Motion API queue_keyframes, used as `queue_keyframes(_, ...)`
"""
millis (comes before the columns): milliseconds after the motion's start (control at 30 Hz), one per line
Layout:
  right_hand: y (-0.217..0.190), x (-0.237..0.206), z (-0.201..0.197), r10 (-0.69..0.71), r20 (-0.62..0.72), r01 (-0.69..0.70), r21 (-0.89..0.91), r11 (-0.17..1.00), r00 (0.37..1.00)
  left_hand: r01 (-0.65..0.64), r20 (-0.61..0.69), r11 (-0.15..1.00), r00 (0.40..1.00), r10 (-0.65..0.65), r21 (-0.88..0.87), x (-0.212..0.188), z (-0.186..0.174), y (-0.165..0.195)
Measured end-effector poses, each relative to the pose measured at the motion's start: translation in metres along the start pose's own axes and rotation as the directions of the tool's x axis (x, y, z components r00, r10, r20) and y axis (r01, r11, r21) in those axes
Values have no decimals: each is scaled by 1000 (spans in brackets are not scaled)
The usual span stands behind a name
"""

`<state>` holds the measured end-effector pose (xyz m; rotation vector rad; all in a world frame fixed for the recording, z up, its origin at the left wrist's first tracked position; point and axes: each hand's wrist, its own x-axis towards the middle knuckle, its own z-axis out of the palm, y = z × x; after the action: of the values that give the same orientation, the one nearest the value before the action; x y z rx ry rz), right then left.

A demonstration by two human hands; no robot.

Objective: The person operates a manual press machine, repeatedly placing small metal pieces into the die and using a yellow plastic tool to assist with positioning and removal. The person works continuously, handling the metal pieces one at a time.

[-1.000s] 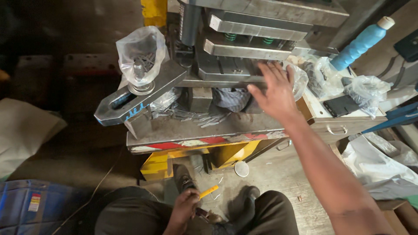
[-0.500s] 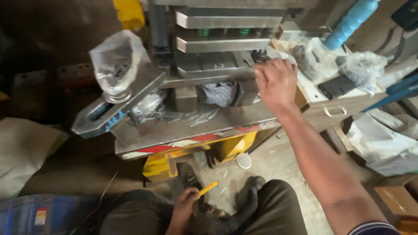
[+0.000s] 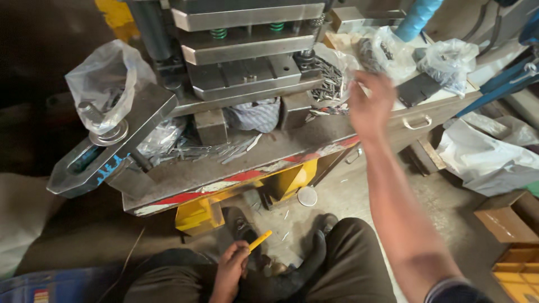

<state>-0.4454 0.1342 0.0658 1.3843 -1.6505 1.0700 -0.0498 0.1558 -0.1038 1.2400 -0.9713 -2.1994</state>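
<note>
Press (image 3: 247,62): grey steel, stacked plates with green springs, standing on a scuffed red-and-white bed; landmark for all below. Clamp arm (image 3: 106,146): flat steel, jutting from the press's left side, clear plastic bag (image 3: 106,84) over its bolt. Metal strips (image 3: 216,150): loose heap on the bed under the press. Bags of small parts (image 3: 387,53): right of the press. Right hand (image 3: 370,106): raised and blurred at the press's right edge, fingers loosely spread, holding nothing. Left hand (image 3: 231,268): low in front of the press, by the knee, closed round a yellow stick (image 3: 260,240).
</note>
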Motion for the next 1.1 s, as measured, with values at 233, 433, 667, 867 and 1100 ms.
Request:
queue_keyframes(233, 10, -25, 20, 492, 7, -463, 349, 815, 871, -32, 17, 999, 999, 32, -19, 1, -3, 1)
queue_keyframes(433, -32, -21, 7, 482, 101, -473, 446, 760, 870, 17, 18, 1000, 1000, -17, -23, 0, 1, 6)
queue_keyframes(667, -94, 37, 22, -355, 329, 301, 206, 931, 875, -200, 82, 980, 976, 201, -13, 8, -8, 6)
queue_keyframes(867, -113, 82, 65, -236, 652, 250, 73, 966, 721, -134, 124, 980, 980, 153, -148, 5, -13, 7)
queue_keyframes(1100, -119, 96, 97, -60, 735, 129, -38, 991, 675, -6, 47, 999, 999, 7, -32, 7, -18, 10)
